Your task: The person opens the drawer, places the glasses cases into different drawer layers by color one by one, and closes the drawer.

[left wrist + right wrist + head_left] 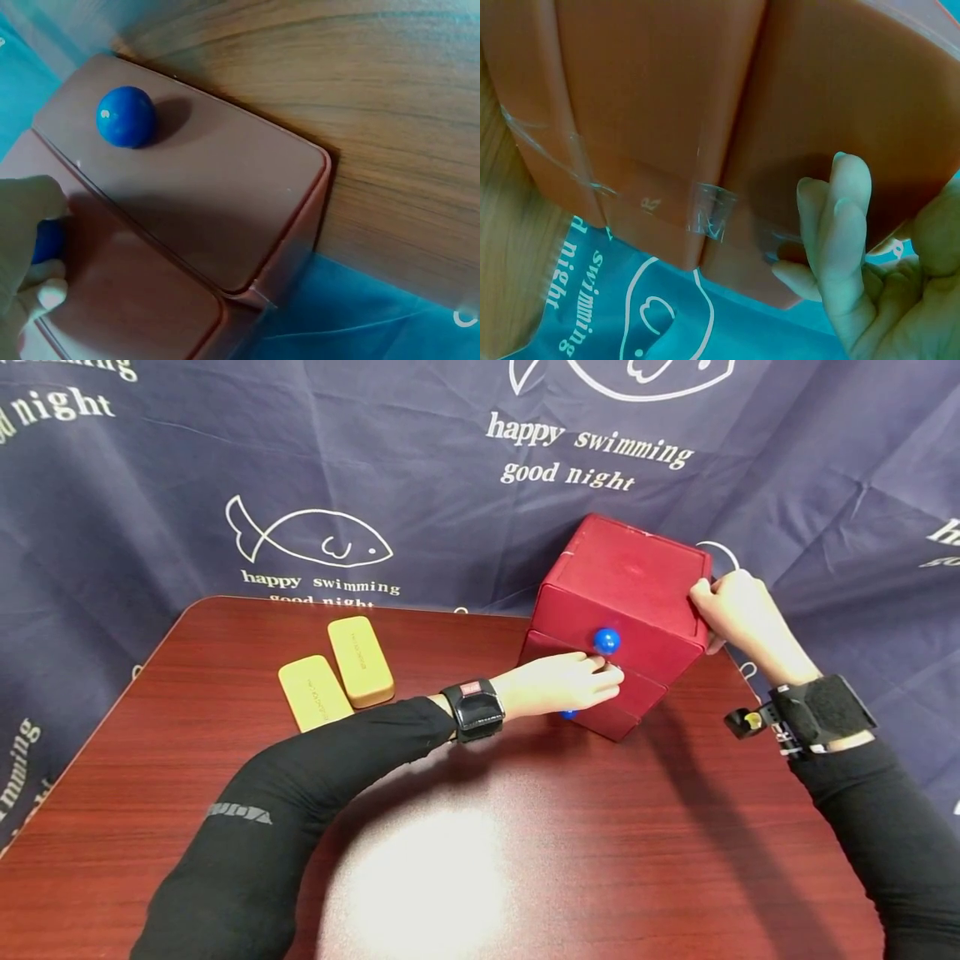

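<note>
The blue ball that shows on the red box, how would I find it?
Find the red box at the table's far right. Its front has two drawers. The upper blue knob shows in full, just above the left hand, which covers the lower one.

The lower blue knob [568, 714] is mostly hidden behind the left hand [558, 682] in the head view, and in the left wrist view the fingers [30, 217] cover most of it. The right hand [738, 614] reaches behind the red box [626, 585], so its fingertips are out of sight there. Print on the two yellow cases [337, 672] is too small to read.
</note>
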Motion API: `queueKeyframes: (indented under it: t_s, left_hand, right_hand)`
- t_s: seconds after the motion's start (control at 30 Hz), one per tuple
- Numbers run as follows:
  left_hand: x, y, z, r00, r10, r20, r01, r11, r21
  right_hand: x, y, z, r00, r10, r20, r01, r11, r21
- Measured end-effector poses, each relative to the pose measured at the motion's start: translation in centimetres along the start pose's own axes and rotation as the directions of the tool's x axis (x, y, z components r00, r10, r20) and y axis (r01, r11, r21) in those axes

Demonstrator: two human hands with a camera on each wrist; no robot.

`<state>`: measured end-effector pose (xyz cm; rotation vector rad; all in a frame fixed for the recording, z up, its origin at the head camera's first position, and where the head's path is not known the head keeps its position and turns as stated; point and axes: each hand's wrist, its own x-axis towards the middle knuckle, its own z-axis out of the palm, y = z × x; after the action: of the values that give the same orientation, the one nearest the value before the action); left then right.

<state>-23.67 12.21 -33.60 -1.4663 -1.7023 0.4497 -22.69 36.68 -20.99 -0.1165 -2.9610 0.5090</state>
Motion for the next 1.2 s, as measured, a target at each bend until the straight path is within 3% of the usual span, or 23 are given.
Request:
queueKeyframes:
  t_s: [0.5, 0.7, 0.93, 1.07, 1.2]
  left_hand:
    - [0.0, 0.1, 0.5, 1.0, 0.001, -0.024, 0.0, 1.0, 0.022]
    - [-0.1, 0.3, 0.0, 1.0, -0.021, 0.01, 0.021, 1.0, -0.018]
    - [-0.6, 0.7, -0.8, 0.995, -0.084, 0.062, 0.09, 0.992, -0.094]
    - [-0.8, 1.2, -1.2, 0.992, -0.116, 0.049, 0.12, 0.989, -0.086]
    - [-1.1, 1.9, -1.8, 0.995, -0.098, 0.019, 0.099, 0.993, -0.056]
  right_hand:
    - [-0.1, 0.3, 0.1, 1.0, 0.005, -0.008, -0.005, 1.0, -0.001]
    - [-0.1, 0.4, 0.0, 1.0, 0.005, -0.007, -0.005, 1.0, 0.014]
    - [0.0, 0.2, 0.1, 1.0, -0.003, -0.004, 0.003, 1.0, 0.025]
    - [0.0, 0.2, 0.2, 1.0, -0.002, -0.003, 0.002, 1.0, 0.022]
    - [0.0, 0.3, 0.1, 1.0, 0.001, -0.006, -0.001, 1.0, 0.018]
